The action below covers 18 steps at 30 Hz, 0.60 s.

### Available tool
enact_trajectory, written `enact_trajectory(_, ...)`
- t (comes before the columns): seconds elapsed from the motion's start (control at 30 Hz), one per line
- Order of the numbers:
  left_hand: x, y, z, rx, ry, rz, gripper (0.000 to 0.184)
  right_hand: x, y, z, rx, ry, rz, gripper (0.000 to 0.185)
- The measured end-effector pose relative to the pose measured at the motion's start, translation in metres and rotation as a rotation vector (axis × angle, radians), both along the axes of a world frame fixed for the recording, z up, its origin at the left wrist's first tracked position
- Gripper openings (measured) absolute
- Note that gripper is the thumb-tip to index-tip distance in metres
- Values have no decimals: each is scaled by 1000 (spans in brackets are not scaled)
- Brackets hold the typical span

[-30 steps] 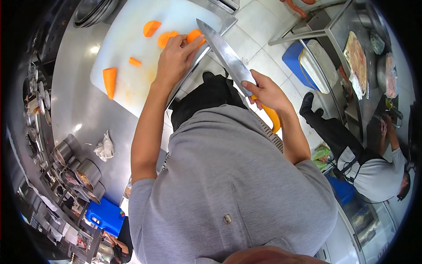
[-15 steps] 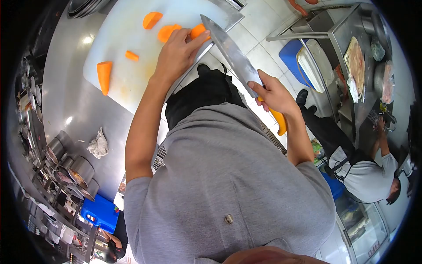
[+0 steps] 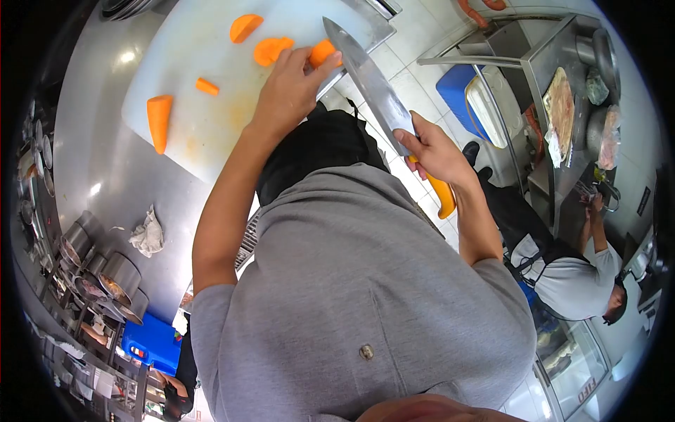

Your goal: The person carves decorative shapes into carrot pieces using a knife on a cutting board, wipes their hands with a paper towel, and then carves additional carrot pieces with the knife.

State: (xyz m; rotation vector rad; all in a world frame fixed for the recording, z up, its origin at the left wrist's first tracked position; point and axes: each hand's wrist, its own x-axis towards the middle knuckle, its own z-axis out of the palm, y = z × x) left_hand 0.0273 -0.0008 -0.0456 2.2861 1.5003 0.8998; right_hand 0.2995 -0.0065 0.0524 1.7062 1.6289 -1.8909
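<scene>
My left hand (image 3: 290, 86) is closed on a carrot piece (image 3: 322, 52) at the near right edge of the white cutting board (image 3: 193, 53). My right hand (image 3: 434, 149) grips a large kitchen knife (image 3: 373, 86) by its yellow handle, the thumb resting at the base of the blade. The blade points up and away, its flat side close beside the held carrot piece; whether they touch I cannot tell. Other carrot lies on the board: a thick chunk (image 3: 246, 28), cut pieces (image 3: 273, 50) near my left fingers, a small stick (image 3: 207, 86) and a tapered end (image 3: 159, 124).
The board rests on a steel counter (image 3: 105, 162), with a crumpled cloth (image 3: 148, 233) and metal pots (image 3: 121, 276) further along. A co-worker (image 3: 573, 278) stands at a steel table (image 3: 538, 60) on the right. A blue and white cooler (image 3: 485, 105) sits below it.
The view has shifted slightly. My left hand still holds the carrot piece, its fingers a little changed in pose. The knife stays beside it in my right hand.
</scene>
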Motion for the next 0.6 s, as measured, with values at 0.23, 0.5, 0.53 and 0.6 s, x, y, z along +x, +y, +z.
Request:
enact_trajectory(0.23,3,-2,-4,38,-20,34,61,-19,20,3,90,-93,82,28)
enact_trajectory(0.5,6,-6,-3,30,5,48,60,-20,19,2,408,-128,266,31)
enact_trajectory(0.53,6,-4,-6,52,9,51,61,-23,20,6,437,-132,274,30)
enact_trajectory(0.6,6,-5,-8,69,13,48,62,-23,16,6,462,-138,277,29)
